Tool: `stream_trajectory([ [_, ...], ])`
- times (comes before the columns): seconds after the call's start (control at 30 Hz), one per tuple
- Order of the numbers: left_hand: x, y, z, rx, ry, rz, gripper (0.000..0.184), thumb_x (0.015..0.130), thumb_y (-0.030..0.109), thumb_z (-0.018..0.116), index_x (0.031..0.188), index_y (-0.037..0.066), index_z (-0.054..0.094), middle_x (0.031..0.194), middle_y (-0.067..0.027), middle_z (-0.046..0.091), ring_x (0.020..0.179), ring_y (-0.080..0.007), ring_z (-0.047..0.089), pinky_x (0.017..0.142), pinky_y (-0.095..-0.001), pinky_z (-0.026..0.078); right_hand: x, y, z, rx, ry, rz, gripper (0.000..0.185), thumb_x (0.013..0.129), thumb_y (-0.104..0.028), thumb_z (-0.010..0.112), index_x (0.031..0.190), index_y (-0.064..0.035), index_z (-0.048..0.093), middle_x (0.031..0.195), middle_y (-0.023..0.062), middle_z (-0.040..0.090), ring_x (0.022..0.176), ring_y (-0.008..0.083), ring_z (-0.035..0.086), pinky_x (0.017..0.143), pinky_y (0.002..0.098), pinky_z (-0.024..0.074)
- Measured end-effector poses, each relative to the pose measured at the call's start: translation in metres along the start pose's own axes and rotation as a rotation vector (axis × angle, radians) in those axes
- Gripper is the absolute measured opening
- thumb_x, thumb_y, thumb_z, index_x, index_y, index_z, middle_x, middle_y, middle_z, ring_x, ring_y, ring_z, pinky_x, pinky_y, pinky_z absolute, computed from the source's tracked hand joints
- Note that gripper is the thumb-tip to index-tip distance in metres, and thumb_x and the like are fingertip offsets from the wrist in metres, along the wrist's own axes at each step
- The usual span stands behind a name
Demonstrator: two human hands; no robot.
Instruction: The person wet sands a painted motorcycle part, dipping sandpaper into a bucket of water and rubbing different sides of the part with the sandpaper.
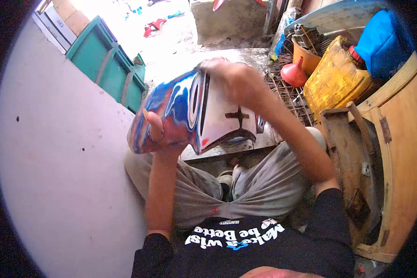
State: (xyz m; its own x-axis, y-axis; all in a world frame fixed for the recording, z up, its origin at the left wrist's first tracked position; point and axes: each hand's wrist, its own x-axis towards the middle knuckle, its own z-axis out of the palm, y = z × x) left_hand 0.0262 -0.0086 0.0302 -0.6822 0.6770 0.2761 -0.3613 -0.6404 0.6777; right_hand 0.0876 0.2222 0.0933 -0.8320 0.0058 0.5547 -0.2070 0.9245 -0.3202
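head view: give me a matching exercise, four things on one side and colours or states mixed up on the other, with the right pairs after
Things:
1. painted piece
2. funnel
3. jerrycan
4. t-shirt

Colours or states:
A. mostly yellow
B. black with white lettering
C. has the left hand and right hand on it
D. pinkish red all over

Right pairs: 1-C, 2-D, 3-A, 4-B
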Motion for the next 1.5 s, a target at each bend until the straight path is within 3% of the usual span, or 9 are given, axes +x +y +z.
stream_trajectory([
  [0.07, 0.01, 0.012, 0.004, 0.016, -0.089, -0.019, 0.114, 0.083, 0.086, 0.057, 0.156, 0.0, 0.034, 0.154, -0.0185, 0.048, 0.14, -0.0332, 0.05, 0.117, -0.0499, 0.041, 0.011, 0.019, -0.005, -0.004, -0.131, 0.338, 0.041, 0.095, -0.011, 0.05, 0.133, -0.0023, 0.063, 0.125, 0.0253, 0.067, 0.116, 0.0417, 0.065, 0.1, 0.0468, 0.0518],
  [0.3, 0.034, 0.024, -0.004, -0.035, -0.051, 0.083, 0.115, 0.081, 0.084, 0.062, 0.155, 0.0, 0.035, 0.153, -0.0187, 0.048, 0.137, -0.0343, 0.053, 0.116, -0.0499, 0.043, -0.021, -0.024, 0.019, 0.072, 0.132, -0.408, 0.038, 0.091, -0.001, 0.058, 0.128, -0.0026, 0.066, 0.129, 0.0211, 0.069, 0.121, 0.0329, 0.068, 0.106, 0.0421, 0.0536],
  [0.4, 0.032, 0.022, 0.0, -0.089, -0.06, 0.086, 0.113, 0.082, 0.083, 0.061, 0.154, 0.0, 0.036, 0.152, -0.0181, 0.05, 0.134, -0.0333, 0.054, 0.114, -0.0496, 0.045, -0.018, -0.01, 0.001, -0.08, -0.113, 0.083, 0.034, 0.094, -0.011, 0.055, 0.125, 0.0005, 0.065, 0.132, 0.0207, 0.068, 0.12, 0.0289, 0.069, 0.101, 0.0408, 0.056],
  [0.53, 0.034, 0.016, 0.005, 0.012, 0.072, 0.069, 0.115, 0.08, 0.087, 0.058, 0.153, 0.001, 0.037, 0.149, -0.0167, 0.052, 0.133, -0.031, 0.055, 0.112, -0.0495, 0.046, -0.043, -0.061, 0.016, 0.027, 0.168, -0.482, 0.03, 0.094, -0.014, 0.058, 0.12, -0.0013, 0.067, 0.111, 0.0224, 0.073, 0.1, 0.0329, 0.074, 0.087, 0.043, 0.0591],
  [0.7, 0.026, 0.009, 0.003, -0.386, -0.008, -0.041, 0.122, 0.076, 0.094, 0.055, 0.154, 0.002, 0.035, 0.154, -0.0161, 0.047, 0.139, -0.0321, 0.049, 0.115, -0.051, 0.042, -0.032, -0.018, 0.004, -0.075, -0.137, 0.112, 0.032, 0.094, -0.007, 0.055, 0.122, -0.0012, 0.069, 0.119, 0.0207, 0.072, 0.111, 0.0322, 0.071, 0.095, 0.0427, 0.0576],
  [0.83, 0.022, 0.004, 0.015, -0.094, 0.074, 0.017, 0.124, 0.075, 0.097, 0.05, 0.156, 0.005, 0.033, 0.157, -0.0158, 0.043, 0.141, -0.0324, 0.045, 0.118, -0.0511, 0.038, -0.052, -0.075, 0.013, 0.134, -0.016, -0.341, 0.036, 0.088, -0.001, 0.063, 0.123, -0.0067, 0.07, 0.123, 0.0181, 0.073, 0.115, 0.0321, 0.071, 0.099, 0.042, 0.0567],
  [0.97, 0.015, 0.0, -0.004, -0.147, 0.113, 0.028, 0.115, 0.084, 0.093, 0.037, 0.159, 0.006, 0.026, 0.158, -0.0151, 0.042, 0.143, -0.029, 0.045, 0.123, -0.0463, 0.033, -0.033, -0.022, -0.007, -0.002, -0.292, 0.168, 0.036, 0.096, -0.009, 0.053, 0.129, -0.0031, 0.067, 0.124, 0.0237, 0.069, 0.113, 0.0349, 0.07, 0.097, 0.0431, 0.0562],
  [1.1, 0.014, -0.003, -0.011, 0.021, 0.158, 0.062, 0.112, 0.087, 0.092, 0.034, 0.16, 0.007, 0.024, 0.158, -0.0154, 0.042, 0.143, -0.0282, 0.045, 0.123, -0.0465, 0.033, -0.054, -0.07, 0.007, 0.012, -0.049, -0.346, 0.036, 0.091, -0.006, 0.059, 0.126, -0.0029, 0.067, 0.127, 0.0223, 0.069, 0.115, 0.0338, 0.07, 0.099, 0.0434, 0.0557],
  [1.5, 0.014, 0.009, 0.002, -0.525, 0.123, -0.012, 0.119, 0.072, 0.097, 0.053, 0.152, 0.009, 0.042, 0.15, -0.0131, 0.051, 0.136, -0.0322, 0.051, 0.111, -0.0551, 0.045, -0.045, -0.041, 0.005, -0.252, -0.112, -0.072, 0.032, 0.092, -0.01, 0.059, 0.121, -0.0006, 0.067, 0.119, 0.0207, 0.072, 0.11, 0.0331, 0.071, 0.095, 0.0424, 0.0578],
])
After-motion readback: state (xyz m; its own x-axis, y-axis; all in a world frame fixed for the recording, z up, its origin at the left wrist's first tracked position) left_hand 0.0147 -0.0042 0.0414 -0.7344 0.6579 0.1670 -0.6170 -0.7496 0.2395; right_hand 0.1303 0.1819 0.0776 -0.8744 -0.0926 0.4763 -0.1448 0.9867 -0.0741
